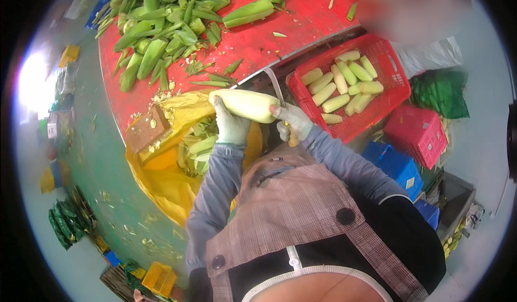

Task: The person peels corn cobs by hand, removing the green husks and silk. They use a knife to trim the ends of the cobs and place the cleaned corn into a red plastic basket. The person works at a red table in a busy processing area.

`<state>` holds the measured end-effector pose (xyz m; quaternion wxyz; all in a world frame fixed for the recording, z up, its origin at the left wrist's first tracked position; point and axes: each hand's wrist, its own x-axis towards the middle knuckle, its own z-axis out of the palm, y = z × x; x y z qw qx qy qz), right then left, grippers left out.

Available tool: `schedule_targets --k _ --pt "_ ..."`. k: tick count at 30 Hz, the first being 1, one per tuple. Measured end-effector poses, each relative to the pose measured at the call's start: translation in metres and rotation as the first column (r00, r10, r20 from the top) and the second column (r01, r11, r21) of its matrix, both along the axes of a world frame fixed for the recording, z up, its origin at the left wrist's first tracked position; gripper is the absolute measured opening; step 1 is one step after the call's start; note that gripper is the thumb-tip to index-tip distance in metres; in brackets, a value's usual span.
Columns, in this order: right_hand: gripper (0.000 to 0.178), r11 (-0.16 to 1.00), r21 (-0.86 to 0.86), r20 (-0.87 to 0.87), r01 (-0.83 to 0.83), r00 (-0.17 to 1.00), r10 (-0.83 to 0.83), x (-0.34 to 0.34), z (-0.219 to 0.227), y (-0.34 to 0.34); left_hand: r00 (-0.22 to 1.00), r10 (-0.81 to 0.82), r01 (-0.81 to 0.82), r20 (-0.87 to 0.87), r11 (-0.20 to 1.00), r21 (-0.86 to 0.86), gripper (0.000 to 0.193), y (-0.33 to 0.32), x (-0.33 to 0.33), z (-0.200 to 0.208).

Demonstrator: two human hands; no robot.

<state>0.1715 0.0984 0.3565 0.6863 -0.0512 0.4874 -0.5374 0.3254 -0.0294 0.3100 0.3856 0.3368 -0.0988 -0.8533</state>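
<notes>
A peeled, pale ear of corn [245, 105] lies level between my two gloved hands. My left hand [231, 123] is closed round its left end, with the thumb up along the side. My right hand [295, 121] is at the other end, a fingertip against the corn. Its fingers are wrapped round the wooden handle [293, 136] of a knife, whose narrow, slightly curved grey blade [273, 81] points up and away past the corn. Below my left hand, a yellow sack [151, 175] gapes, with green husks [198, 146] inside.
Unpeeled green corn [153, 57] is heaped on the red table [269, 43], far left. A red crate [396, 73] of peeled ears stands to the right. A brown block [147, 130] sits at the table's near edge. Pink [417, 135] and blue crates [396, 164] stand farther right.
</notes>
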Motion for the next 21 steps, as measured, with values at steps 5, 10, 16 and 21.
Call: schedule_targets --k 5,10,16,21 --pt "0.063 0.973 -0.137 -0.242 -0.187 0.959 0.150 0.018 0.010 -0.023 0.988 0.121 -0.088 0.097 0.953 -0.290 0.064 0.034 0.092 -0.001" --pt "0.075 0.802 -0.255 -0.633 -0.540 0.720 0.284 0.036 0.006 -0.043 0.196 0.668 0.849 0.718 0.250 -0.465 0.105 0.050 0.120 0.116" --pt "0.067 0.583 -0.119 -0.816 -0.804 0.414 0.403 0.085 0.058 -0.065 0.226 0.268 0.779 0.936 0.528 -0.339 0.074 0.058 0.163 0.115" --pt "0.036 0.351 0.010 -0.996 -0.936 0.022 0.087 0.108 0.051 -0.055 0.454 0.142 0.508 0.880 0.770 -0.386 0.064 0.095 0.188 0.101"
